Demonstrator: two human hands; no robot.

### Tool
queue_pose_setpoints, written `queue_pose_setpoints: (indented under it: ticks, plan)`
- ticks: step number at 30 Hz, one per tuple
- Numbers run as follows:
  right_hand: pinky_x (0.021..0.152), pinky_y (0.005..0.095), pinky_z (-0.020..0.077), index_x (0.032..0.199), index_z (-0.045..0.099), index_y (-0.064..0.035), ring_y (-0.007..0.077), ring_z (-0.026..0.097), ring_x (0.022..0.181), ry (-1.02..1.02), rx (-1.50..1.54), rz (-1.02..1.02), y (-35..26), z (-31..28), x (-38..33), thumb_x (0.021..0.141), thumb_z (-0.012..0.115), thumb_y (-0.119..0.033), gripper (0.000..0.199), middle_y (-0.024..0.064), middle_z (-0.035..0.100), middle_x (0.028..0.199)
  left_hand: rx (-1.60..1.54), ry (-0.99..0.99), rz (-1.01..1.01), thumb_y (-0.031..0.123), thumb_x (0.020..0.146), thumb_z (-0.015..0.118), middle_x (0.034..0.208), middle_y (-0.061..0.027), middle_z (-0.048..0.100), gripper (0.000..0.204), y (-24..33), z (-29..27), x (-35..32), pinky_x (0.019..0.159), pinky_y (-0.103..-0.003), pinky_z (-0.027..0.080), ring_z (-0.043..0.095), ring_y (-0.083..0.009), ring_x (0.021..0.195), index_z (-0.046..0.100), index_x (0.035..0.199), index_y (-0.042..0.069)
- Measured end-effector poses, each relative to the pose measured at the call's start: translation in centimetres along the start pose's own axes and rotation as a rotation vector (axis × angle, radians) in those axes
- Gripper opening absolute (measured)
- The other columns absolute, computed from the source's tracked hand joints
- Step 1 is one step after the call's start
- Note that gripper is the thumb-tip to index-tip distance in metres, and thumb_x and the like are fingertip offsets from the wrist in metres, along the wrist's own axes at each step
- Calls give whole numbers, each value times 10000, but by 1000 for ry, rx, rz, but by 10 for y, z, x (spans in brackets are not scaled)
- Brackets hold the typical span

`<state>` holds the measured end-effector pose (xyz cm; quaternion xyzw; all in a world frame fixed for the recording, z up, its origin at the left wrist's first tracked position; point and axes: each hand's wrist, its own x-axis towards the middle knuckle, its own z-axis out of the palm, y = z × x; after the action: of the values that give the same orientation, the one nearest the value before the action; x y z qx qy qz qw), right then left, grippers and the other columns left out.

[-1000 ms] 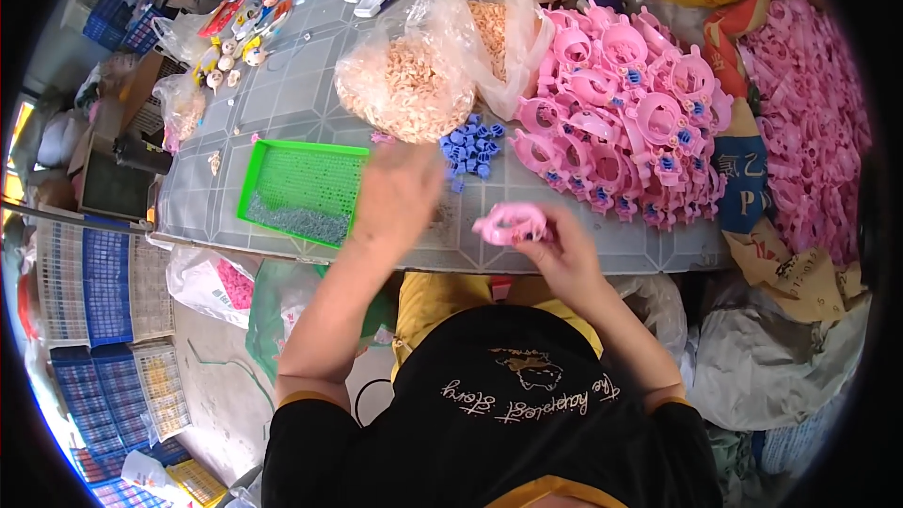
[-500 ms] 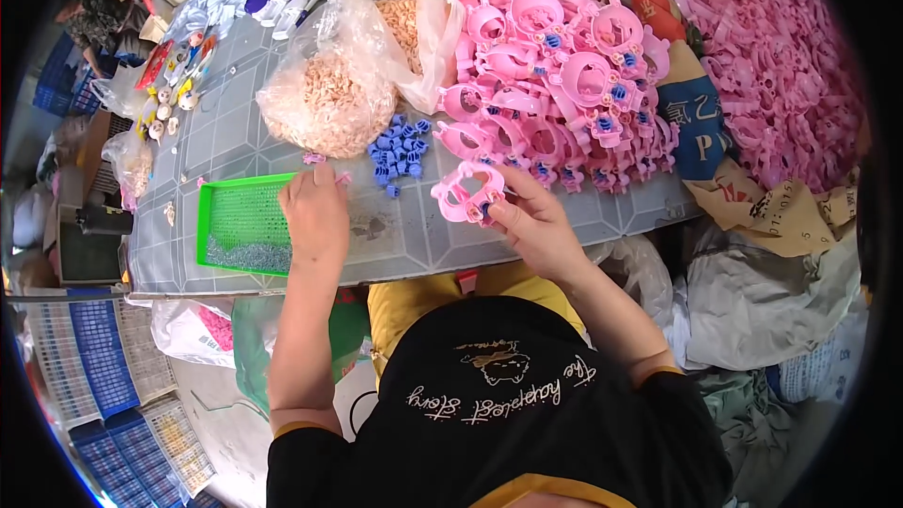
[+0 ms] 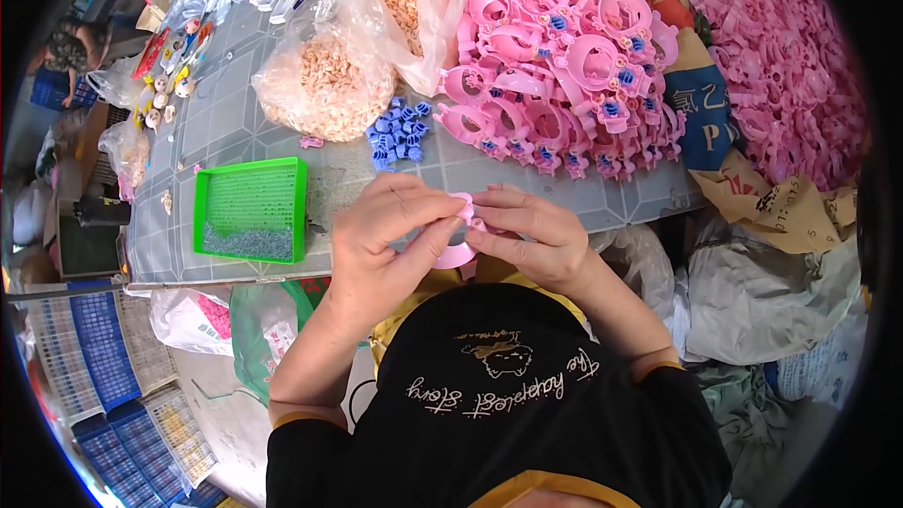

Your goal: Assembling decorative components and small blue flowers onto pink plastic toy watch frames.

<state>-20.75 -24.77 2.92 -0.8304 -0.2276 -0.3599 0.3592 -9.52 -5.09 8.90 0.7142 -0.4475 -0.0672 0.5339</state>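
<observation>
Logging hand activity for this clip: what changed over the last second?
The left hand left the green tray, came back toward the body and joined the right hand on the pink plastic part, which the right hand drew nearer. Now both pinch it. The tray, blue pieces and pink pile stayed put.

Both hands (image 3: 461, 235) together before the chest, fingertips (image 3: 442, 226) pinched.

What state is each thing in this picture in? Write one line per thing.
left hand: closed on the pink plastic piece
right hand: gripping the same piece
pink plastic piece: held between both hands, mostly hidden
green tray: partly filled with small grey bits
clear bag: open, bulging with pale pieces
</observation>
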Motion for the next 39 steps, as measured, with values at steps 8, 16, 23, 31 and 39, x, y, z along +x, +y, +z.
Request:
queue_pose_setpoints:
  ticks: [8,16,23,31,39]
  plan:
    - [965,508,580,1168,761,-37,366,701,1071,-37,-40,-30,5,2,-1,708,755,-174,480,137,690,1124,161,50,102,-30,790,797,927,-61,780,210,-4,9,-2,845,-355,535,689,-240,877,793,986,45]
    - [975,485,575,1068,754,-2,375,692,1105,-83,-165,-111,-1,-12,12,794,760,-83,285,173,685,1160,215,45,159,-6,790,806,970,-102,756,223,5,12,-2,868,-389,544,695,-284,917,773,1009,23]
    - [904,461,582,1071,730,3,357,707,1006,75,-131,49,14,-42,38,829,713,-35,245,175,698,1070,435,274,166,50,781,810,1169,-141,698,298,28,6,32,963,-469,486,630,-362,1091,747,1069,10]
    - [818,263,520,1145,719,18,157,675,897,793,-404,561,59,-163,87,881,757,-42,274,106,738,1035,298,114,32,-4,837,754,940,-143,732,132,-20,-1,7,792,-378,554,708,-304,867,737,968,-5]
    - [765,365,517,1080,731,-8,287,665,841,575,-586,749,131,-158,57,847,810,-193,308,155,663,903,205,-72,-76,8,860,732,905,-151,738,83,-26,13,-8,763,-343,551,721,-272,829,742,940,-12]
